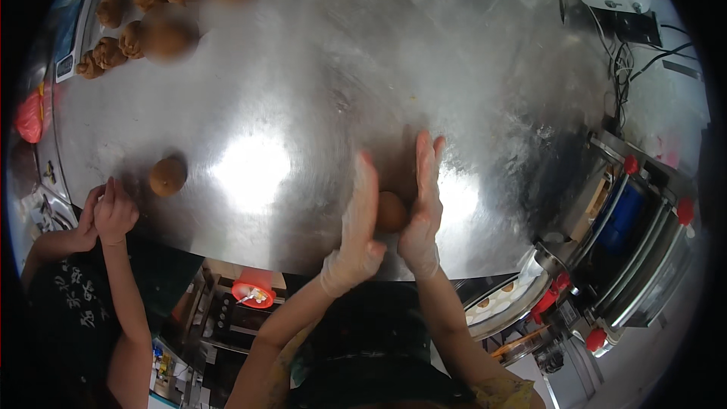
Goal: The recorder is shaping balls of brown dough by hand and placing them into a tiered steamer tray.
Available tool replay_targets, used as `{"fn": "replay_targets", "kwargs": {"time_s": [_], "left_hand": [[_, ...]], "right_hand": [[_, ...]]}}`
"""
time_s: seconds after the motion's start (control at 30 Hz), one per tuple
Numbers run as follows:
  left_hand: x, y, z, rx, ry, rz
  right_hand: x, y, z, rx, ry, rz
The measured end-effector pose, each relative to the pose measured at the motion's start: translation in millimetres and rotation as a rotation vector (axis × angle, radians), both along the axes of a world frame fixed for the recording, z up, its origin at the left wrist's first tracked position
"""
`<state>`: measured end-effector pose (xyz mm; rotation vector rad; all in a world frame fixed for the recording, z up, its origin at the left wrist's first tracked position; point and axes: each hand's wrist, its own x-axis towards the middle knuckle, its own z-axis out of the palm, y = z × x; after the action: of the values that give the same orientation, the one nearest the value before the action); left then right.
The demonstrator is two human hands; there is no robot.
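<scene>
Clock: from my remote seat I lay a dial over the head view, 12 at the top edge and 6 at the bottom
Brown ball: the piece being worked (391,213) rests on the steel tabletop (318,83), just off the dial's centre toward 5, between two palms
Left hand: opened flat and standing on edge (357,216) at the ball's 9 o'clock, fingers straight toward 12; I see no grasp, and I cannot tell whether its palm touches
Right hand: also flat and unclenched (425,208), at the ball's 3 o'clock, fingers toward 12, its lower palm apparently against the ball
Step in hand: I read this as rounding, with the ball cupped loosely between the palms rather than gripped
Next move: to my eye it calls for light, even pressure from both sides and a small turning motion; if one palm leans harder, I would expect a lopsided shape
Second ball: a round brown piece with a small nub (167,176) lies at 9 o'clock, near a co-worker's joined hands (112,213)
Rough clumps: brown lumps (110,53) stand in rows around 10 o'clock, looking unrounded to me
Machine: a roller-like frame with red knobs (640,257) stands between 3 and 4, well apart from the ball
</scene>
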<state>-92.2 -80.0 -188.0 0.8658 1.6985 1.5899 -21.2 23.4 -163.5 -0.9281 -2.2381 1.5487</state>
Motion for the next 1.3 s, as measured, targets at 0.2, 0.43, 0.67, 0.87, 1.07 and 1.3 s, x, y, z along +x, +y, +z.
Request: {"fn": "replay_targets", "kwargs": {"time_s": [0.2,0.43,0.67,0.87,1.07,1.3], "left_hand": [[-10.9,18.6,19.2,0.06,-0.075,-0.022],[-27.3,23.7,17.1,0.004,-0.016,0.001],[3.0,-5.2,20.2,-0.045,-0.088,-0.008],[-9.6,23.3,16.4,0.09,-0.087,-0.059],[-7.5,1.5,-9.7,0.058,0.059,0.023],[11.6,-15.5,28.7,-0.05,-0.129,-0.087]], "right_hand": [[-2.5,-16.9,1.5,-0.124,0.041,-0.028],[8.9,-38.4,-2.4,-0.021,0.028,0.008],[2.7,2.1,-3.2,0.059,0.068,-0.04],[9.0,-28.2,-10.3,0.032,0.142,-0.042],[13.2,-15.1,-1.9,0.064,0.05,-0.047],[5.2,-5.6,-0.4,-0.04,0.061,-0.014]]}}
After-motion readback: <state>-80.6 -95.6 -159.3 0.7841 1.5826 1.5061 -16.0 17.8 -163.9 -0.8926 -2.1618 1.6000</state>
